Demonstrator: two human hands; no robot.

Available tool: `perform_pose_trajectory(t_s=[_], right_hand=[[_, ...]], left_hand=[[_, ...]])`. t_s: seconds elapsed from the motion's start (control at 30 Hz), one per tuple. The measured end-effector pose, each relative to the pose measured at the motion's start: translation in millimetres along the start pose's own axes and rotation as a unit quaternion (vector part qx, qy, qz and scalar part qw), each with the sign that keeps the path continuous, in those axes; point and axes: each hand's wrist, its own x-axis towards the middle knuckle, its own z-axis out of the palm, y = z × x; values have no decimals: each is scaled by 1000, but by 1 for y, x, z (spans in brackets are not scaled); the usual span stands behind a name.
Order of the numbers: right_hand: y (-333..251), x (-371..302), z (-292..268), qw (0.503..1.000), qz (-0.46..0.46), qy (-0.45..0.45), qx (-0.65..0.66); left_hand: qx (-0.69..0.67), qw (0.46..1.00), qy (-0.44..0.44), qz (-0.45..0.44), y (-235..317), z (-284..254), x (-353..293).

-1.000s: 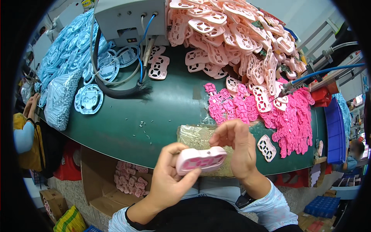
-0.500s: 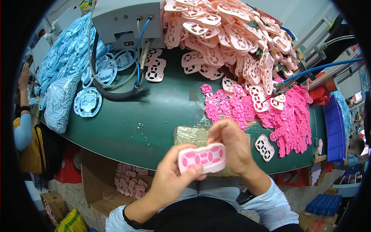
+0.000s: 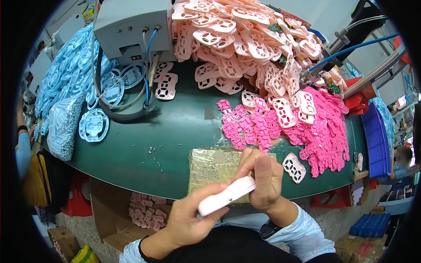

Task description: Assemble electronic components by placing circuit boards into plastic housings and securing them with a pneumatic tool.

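At near edge of green table (image 3: 188, 131), grips pale-pink casing (image 3: 224, 197) by its left end with left hand (image 3: 193, 215), holds right hand (image 3: 265, 182) half-curled at its right end, with contact unclear; risks dropping it through loosened left-hand pinch.

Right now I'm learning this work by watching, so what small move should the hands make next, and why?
Probably tilt the pale pink piece with the left hand to show a broad face: that hand grips one end, mostly a narrow side faces the camera, and the right hand is close by the other end.
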Motion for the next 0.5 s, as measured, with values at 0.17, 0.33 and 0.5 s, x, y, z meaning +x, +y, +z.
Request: perform_pose_trajectory(t_s=[0.17, 0.33, 0.5], right_hand=[[18, 1, 2, 990, 131, 52, -21], [23, 1, 1, 977, 209, 29, -39], [20, 0, 1, 960, 208, 76, 172]], left_hand=[[166, 986, 3, -14, -3, 14, -4], [138, 987, 6, -80, -11, 14, -5], [186, 981, -37, -30, -9, 17, 1]])
